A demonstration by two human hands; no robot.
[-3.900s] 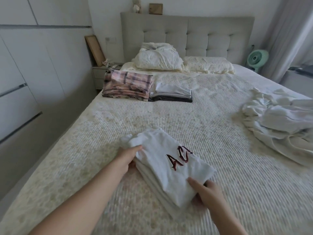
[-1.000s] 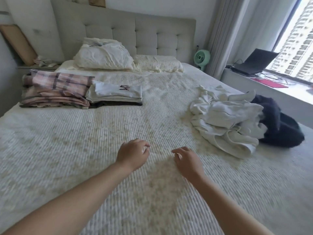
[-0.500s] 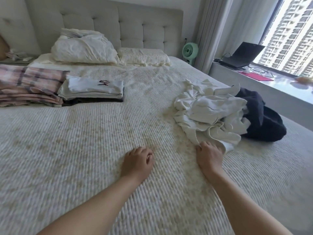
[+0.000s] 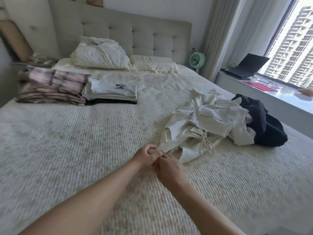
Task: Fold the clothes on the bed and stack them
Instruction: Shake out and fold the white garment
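Observation:
A heap of unfolded white clothes (image 4: 208, 121) lies on the right side of the bed (image 4: 71, 150), with a dark garment (image 4: 264, 122) against its far side. A cream garment with a drawstring (image 4: 184, 143) stretches from the heap toward me. My left hand (image 4: 147, 155) and my right hand (image 4: 169, 168) meet at its near corner, and both pinch the edge of the fabric. At the far left stand two folded stacks: a pink plaid one (image 4: 54, 87) and a white one topped by a shirt with dark lettering (image 4: 111, 91).
Two pillows (image 4: 101, 54) lean against the grey padded headboard. A green fan (image 4: 197, 60) stands beside the curtain. A laptop (image 4: 245, 67) and a red pad sit on the window ledge to the right. A bedside table is at the far left.
The folded white shirt has gone from the near bed onto the far stack. Both hands moved to the cream garment, took hold of its edge and drew it toward me.

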